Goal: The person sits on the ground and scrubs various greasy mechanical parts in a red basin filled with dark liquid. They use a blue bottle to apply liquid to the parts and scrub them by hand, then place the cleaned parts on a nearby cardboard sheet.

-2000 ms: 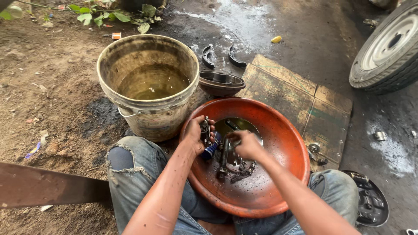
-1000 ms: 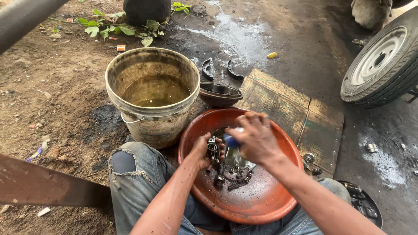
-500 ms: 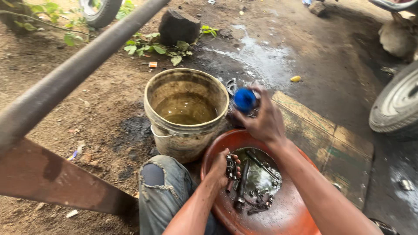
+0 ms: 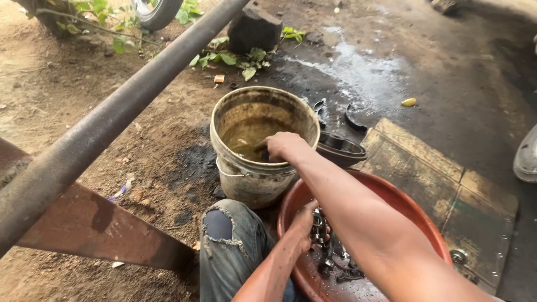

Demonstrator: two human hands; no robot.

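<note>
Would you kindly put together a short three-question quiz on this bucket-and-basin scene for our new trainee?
1. True or false: the right hand reaches into the bucket.
2. Multiple choice: the left hand rests on
A. a tyre
B. the dark metal parts in the red basin
C. a wooden plank
3. Fill in: the bucket holds murky brown ____.

Key
1. True; the hand is over the liquid, with something blue just showing under the fingers.
2. B
3. liquid
</note>
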